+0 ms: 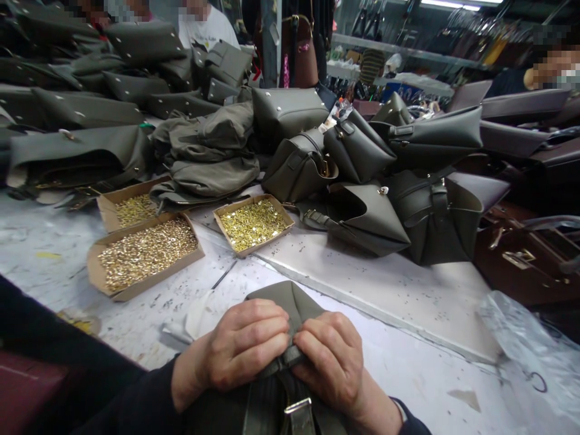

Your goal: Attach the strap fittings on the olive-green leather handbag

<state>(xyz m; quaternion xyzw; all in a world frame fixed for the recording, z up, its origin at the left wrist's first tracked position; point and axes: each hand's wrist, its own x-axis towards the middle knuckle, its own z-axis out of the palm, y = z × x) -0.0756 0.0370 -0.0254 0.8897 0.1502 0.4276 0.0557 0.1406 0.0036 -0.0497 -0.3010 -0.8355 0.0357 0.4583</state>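
Note:
A dark olive handbag (301, 302) lies in front of me at the table's near edge, with a strap and a metal buckle (298, 406) low on it. My left hand (249, 341) is closed over the bag's edge from the left. From the right, my right hand (330, 356) grips the same edge, its curled fingers close to the left ones. Both thumbs are hidden. Beyond my hands stand cardboard trays of small metal pieces: one of rose-gold bits (149, 254), one of yellow-gold bits (254, 223), and a third (135, 209) partly covered by fabric.
Several olive bags (367, 217) and soft olive fabric pieces (208, 151) are heaped across the back. Brown bags (525, 254) and clear plastic (530, 338) lie at the right. A thin dark rod (224, 275) rests on the white table (399, 356). Other people stand beyond.

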